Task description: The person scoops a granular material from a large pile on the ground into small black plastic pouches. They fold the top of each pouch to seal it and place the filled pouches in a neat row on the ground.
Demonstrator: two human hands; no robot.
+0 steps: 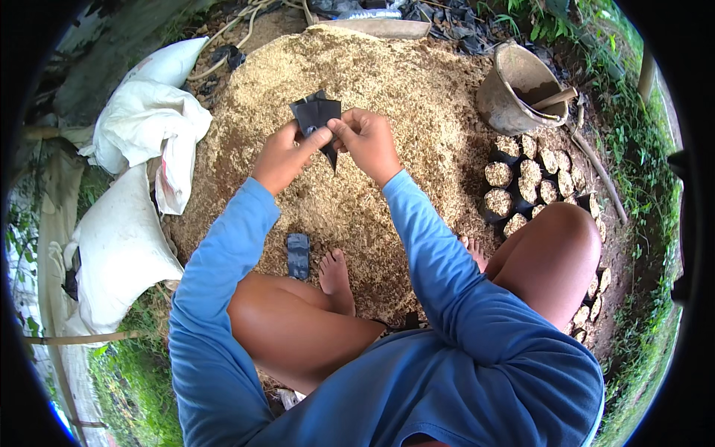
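Observation:
Above a broad heap of pale husks mixed with soil point(368, 72), I hold a black plastic planting bag point(317, 112) between both hands. My left hand point(287, 153) pinches its left side with thumb and fingers. On the other side, the thumb and fingers of my right hand point(368, 137) grip its edge. The bag looks flat and creased, its wider end pointing away from me and a narrow point hanging below my fingers. My fingertips hide part of its middle. A small stack of folded black plastic bags point(298, 256) lies on the husks beside my foot.
Several filled black bags point(499, 174) stand in rows at the right, near my knee. Behind them is a dirty bucket point(503, 92) with a wooden handle point(554, 98) sticking out. White sacks point(120, 246) line the left side. A stick point(600, 167) borders the grass.

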